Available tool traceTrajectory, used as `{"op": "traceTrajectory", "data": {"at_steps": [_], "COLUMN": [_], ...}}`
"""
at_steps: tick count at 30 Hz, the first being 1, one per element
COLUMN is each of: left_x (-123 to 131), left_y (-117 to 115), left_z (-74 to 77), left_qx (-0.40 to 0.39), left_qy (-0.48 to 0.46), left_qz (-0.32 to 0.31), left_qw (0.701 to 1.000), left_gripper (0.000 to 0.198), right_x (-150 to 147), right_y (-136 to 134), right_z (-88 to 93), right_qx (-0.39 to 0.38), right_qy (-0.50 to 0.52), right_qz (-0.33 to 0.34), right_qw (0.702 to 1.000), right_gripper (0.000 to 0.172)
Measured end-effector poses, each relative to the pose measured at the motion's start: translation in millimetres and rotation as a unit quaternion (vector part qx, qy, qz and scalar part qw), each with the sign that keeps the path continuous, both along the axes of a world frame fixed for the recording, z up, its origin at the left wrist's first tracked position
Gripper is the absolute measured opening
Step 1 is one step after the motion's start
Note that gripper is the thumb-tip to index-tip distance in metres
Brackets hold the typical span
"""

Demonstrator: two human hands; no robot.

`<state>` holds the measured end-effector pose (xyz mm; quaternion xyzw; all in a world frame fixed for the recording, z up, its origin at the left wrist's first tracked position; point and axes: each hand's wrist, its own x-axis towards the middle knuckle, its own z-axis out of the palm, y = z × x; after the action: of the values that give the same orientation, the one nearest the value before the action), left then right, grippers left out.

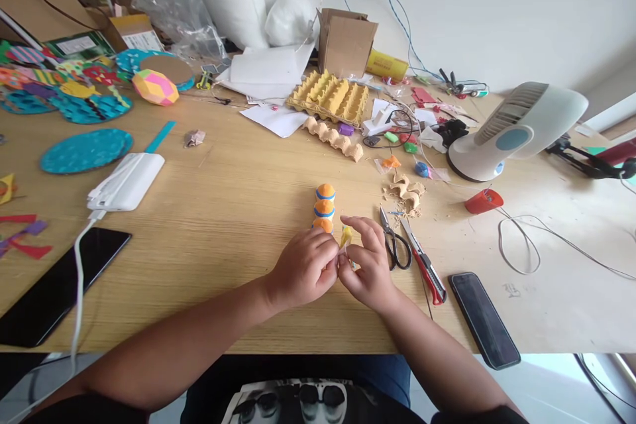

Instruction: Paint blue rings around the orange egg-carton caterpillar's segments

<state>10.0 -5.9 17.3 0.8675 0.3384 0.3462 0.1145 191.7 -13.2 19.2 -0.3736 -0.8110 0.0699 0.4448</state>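
Note:
My left hand [309, 264] is closed, thumb and fingers pressed together at a tiny pale bit that I cannot make out. Against it, my right hand [368, 268] pinches a small yellow piece [346, 236], its upper fingers lifted and curved. Just beyond my left knuckles stands a row of egg-carton cups [324, 208] painted orange with blue bands, its near end partly hidden by that hand. Black-handled scissors [396, 243] lie close to the right of my right hand. Beside them is a red utility knife [425, 264].
Farther back lie a yellow egg carton [330, 101] and a plain carton strip [334, 138]. A white fan [517, 129], a red cup [483, 201] and a phone [483, 319] are on the right. To the left are a power bank [130, 182], a black tablet [62, 285] and a blue oval [87, 150].

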Motion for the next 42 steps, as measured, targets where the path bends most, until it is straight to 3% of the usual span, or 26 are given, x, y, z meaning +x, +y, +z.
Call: {"op": "traceTrajectory", "data": {"at_steps": [15, 21, 25, 28, 31, 34, 36, 42], "left_x": [6, -1, -4, -4, -6, -10, -12, -14], "left_y": [0, 5, 4, 4, 4, 5, 5, 7], "left_z": [-4.2, 3.6, 7.8, 6.0, 3.7, 3.9, 5.1, 6.7], "left_qx": [-0.039, -0.07, -0.117, -0.17, -0.259, -0.352, -0.372, -0.302], "left_qy": [-0.051, -0.093, -0.116, -0.142, -0.191, -0.236, -0.241, -0.203], "left_qz": [-0.009, 0.045, 0.015, 0.003, -0.009, -0.03, -0.036, -0.006], "left_qw": [0.998, 0.992, 0.986, 0.975, 0.947, 0.905, 0.896, 0.931], "left_gripper": [0.019, 0.021, 0.025, 0.027, 0.028, 0.027, 0.027, 0.026], "right_x": [-4, -5, 0, 4, 7, 11, 13, 16], "right_y": [0, -3, -1, 1, 5, 11, 15, 15], "right_z": [2.3, -1.3, 2.3, 5.5, 5.7, 4.3, 3.5, 2.5], "right_qx": [-0.042, -0.033, -0.028, -0.04, -0.058, -0.066, -0.078, -0.093], "right_qy": [0.067, 0.072, 0.066, 0.057, 0.045, 0.009, -0.015, -0.009], "right_qz": [0.007, 0.019, -0.008, 0.02, 0.048, 0.046, 0.051, 0.047], "right_qw": [0.997, 0.997, 0.997, 0.997, 0.996, 0.997, 0.996, 0.994], "right_gripper": [0.019, 0.017, 0.018, 0.02, 0.007, 0.057, 0.072, 0.051]}}
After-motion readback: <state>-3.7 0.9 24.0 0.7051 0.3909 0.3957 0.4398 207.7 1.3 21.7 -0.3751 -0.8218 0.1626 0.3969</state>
